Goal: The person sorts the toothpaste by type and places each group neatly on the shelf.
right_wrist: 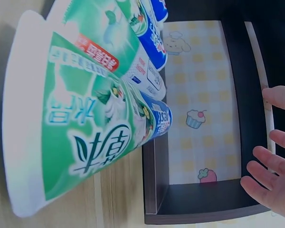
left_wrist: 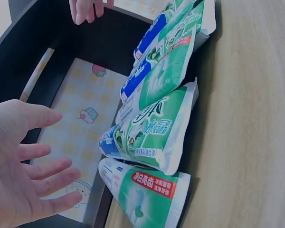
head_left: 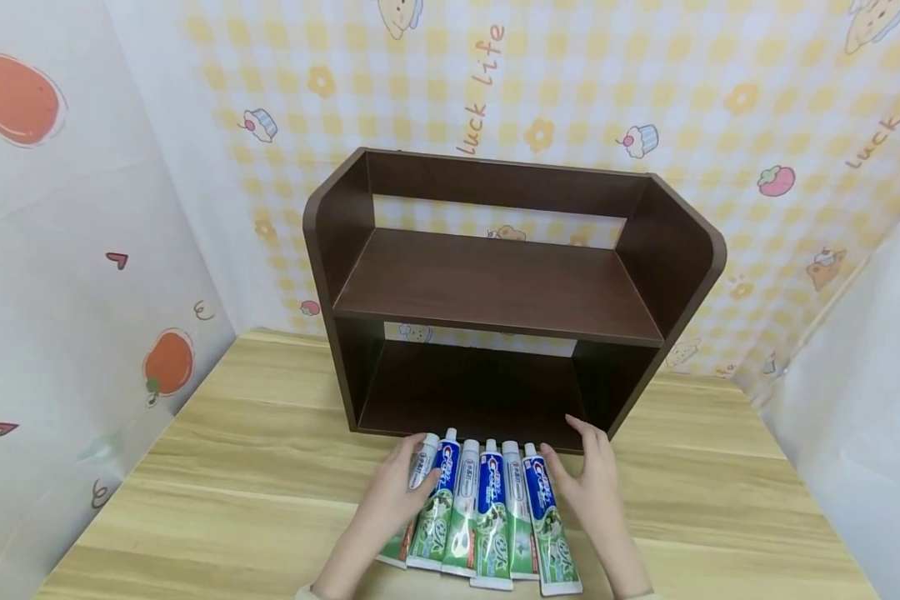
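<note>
Side by side on the pale wood-grain table (head_left: 270,492), six soft plastic toothpaste tubes (head_left: 492,521) lie in a slightly fanned row, white caps toward the dark brown two-tier wooden shelf (head_left: 495,279) and flat crimped ends toward the person. White-and-green tubes alternate with blue-and-green ones, beginning with a white-and-green tube (left_wrist: 149,192), marked with a red label, at the person's left end and finishing with a blue-and-green tube (head_left: 549,525) at the right end, which slants outward a little.

The left hand (head_left: 392,497) is over the left end of the row, partly covering the first tube from the head view; its grip is slack, and the left wrist view shows its fingers extended and spread, apart from the tubes. The right hand (head_left: 591,483) is just beside the cap of the rightmost tube, its grip likewise loose, fingers spread and thumb apart from them.

The caps are close to the shelf's lower front edge; whether any touches it, I cannot tell. Behind the shelf is a yellow-and-white checked wall covering (head_left: 570,75) printed with cupcakes and flowers, visible through the gaps in the shelf's back.
</note>
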Available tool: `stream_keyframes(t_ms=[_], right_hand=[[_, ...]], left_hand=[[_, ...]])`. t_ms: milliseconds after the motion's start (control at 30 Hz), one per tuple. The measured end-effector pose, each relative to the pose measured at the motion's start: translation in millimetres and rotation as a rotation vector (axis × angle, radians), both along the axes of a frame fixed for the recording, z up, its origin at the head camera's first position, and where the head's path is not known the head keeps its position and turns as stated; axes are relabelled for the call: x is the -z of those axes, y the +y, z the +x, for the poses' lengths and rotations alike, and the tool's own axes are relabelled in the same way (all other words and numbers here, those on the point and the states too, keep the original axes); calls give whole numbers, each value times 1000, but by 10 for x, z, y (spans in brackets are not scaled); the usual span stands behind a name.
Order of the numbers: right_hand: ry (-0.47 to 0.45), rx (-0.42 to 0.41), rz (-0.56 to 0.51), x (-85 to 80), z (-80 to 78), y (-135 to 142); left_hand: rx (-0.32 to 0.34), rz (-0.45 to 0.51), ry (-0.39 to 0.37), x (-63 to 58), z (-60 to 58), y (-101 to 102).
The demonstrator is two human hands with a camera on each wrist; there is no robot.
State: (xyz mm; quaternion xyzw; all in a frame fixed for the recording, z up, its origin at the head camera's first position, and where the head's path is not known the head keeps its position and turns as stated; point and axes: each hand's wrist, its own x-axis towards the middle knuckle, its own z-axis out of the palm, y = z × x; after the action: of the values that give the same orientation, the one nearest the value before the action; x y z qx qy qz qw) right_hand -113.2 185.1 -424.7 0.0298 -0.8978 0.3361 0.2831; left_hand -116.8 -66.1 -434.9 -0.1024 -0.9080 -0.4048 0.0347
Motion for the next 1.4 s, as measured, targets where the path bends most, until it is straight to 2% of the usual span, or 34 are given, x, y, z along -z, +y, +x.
stream_keyframes(t_ms=[333,633,767,933,1267,1400], right_hand=[[-52,87,-155,-23,-3,99],[35,149,-213,-45,-22,195],[32,166,-233,-49,-52,240],[8,211,-281,-52,-78,285],[-30,255,-353,-87,-96,384],[-39,275,-375,-103,-118,405]], left_hand=[[7,108,-106,102,-18,-108],[-2,156,-230,207,-21,-232],[-7,176,-278,206,-26,-274],[-15,174,-300,204,-34,-290],[41,206,-332,210,-45,-279],[33,189,-334,207,-53,-270]])
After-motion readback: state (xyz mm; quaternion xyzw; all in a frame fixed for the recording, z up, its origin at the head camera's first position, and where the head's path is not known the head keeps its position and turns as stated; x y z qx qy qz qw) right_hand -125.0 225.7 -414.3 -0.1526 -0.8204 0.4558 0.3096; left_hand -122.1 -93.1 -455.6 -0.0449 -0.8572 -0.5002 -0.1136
